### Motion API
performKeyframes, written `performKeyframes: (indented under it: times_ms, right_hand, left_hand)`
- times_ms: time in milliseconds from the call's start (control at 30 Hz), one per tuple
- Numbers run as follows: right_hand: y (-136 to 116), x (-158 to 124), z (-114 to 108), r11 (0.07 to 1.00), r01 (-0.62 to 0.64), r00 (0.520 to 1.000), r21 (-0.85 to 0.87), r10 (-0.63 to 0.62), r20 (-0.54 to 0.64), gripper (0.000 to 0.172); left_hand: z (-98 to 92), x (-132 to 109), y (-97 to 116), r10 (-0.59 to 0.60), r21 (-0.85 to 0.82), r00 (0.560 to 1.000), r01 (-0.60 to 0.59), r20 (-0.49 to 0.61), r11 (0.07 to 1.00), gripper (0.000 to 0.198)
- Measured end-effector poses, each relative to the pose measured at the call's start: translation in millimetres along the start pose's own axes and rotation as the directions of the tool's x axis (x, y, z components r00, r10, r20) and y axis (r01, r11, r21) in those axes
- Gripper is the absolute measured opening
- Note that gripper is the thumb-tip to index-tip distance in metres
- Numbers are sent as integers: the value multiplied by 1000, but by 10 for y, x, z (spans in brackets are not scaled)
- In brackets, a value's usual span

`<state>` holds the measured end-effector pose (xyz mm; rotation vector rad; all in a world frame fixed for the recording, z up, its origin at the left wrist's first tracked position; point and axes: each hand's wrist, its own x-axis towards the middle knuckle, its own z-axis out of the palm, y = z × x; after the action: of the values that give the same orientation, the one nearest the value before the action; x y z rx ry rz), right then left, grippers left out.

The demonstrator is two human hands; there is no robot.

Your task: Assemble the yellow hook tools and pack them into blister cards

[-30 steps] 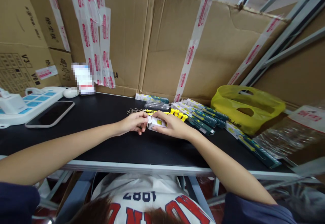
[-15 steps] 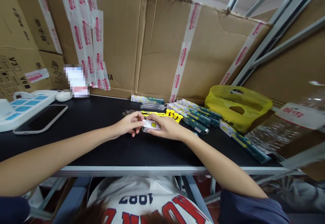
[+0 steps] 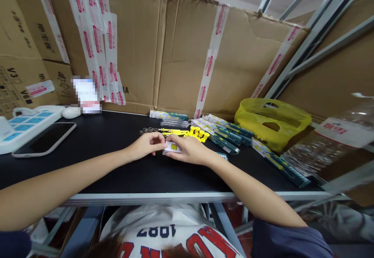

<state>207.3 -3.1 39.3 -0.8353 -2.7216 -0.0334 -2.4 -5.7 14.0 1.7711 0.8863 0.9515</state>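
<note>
My right hand (image 3: 189, 149) is wrapped round a small white box (image 3: 173, 147) with a yellow square label, low over the black table. Its far part is hidden under my palm. My left hand (image 3: 149, 145) has its thumb and fingers pressed together at the box's left end. Just beyond my hands lie yellow spool-like pieces (image 3: 200, 133), yellow rods (image 3: 175, 132), thin wire loops (image 3: 149, 130) and clear tubes (image 3: 174, 123).
Several white and green boxes (image 3: 226, 137) lie to the right, beside a yellow plastic bag (image 3: 273, 125) and a large clear bottle (image 3: 324, 145). At left are a phone (image 3: 45, 139), a power strip (image 3: 29, 123) and a white mouse (image 3: 71, 112). Cardboard (image 3: 181, 55) stands behind.
My left fingers have closed in more at the box's end. The box and my right hand have shifted slightly left, and the view has shifted a little too.
</note>
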Motion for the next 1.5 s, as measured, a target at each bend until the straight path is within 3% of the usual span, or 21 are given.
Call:
performKeyframes:
  times_ms: [167,400,633,733,867,967,1133,1233,1367,1433,1500]
  right_hand:
    - [12,15,33,997,-26,999,-75,23,-34,39]
    - [-25,36,81,991,-60,998,-120,61,1,38]
    - [-16,46,13,978,-167,985,-125,170,14,44]
    - [31,43,-33,966,-216,975,-142,221,18,46]
    - [114,36,-61,959,-232,967,-161,245,68,46]
    - [160,29,-71,957,-232,959,-171,255,124,44]
    - [173,13,-94,949,-259,939,-181,291,182,39]
    - [190,8,-82,932,-338,902,-131,360,238,34]
    - [278,20,-20,868,-480,850,126,424,314,34]
    - [343,33,4,826,-509,854,243,451,258,35]
    - [413,52,8,819,-485,872,306,478,103,34]
  left_hand:
    - [9,-9,-87,106,24,994,-106,8,994,31]
    - [99,-11,-132,-15,-90,999,18,34,996,38]
    - [-18,65,-13,-88,-138,984,66,-157,988,29]
    - [-180,101,17,-127,-200,942,65,-311,978,24]
    - [-423,170,6,-139,-177,828,49,-543,983,12]
    - [-565,222,-32,-140,-147,756,59,-640,987,8]
    - [-730,275,-117,-137,-108,676,85,-724,990,7]
    - [-800,287,-159,-111,-77,644,80,-757,994,8]
    - [-843,284,-198,-55,-26,651,54,-757,998,9]
    - [-842,279,-205,-24,-11,655,24,-755,1000,10]
    - [-826,275,-194,0,-13,647,-16,-762,1000,14]
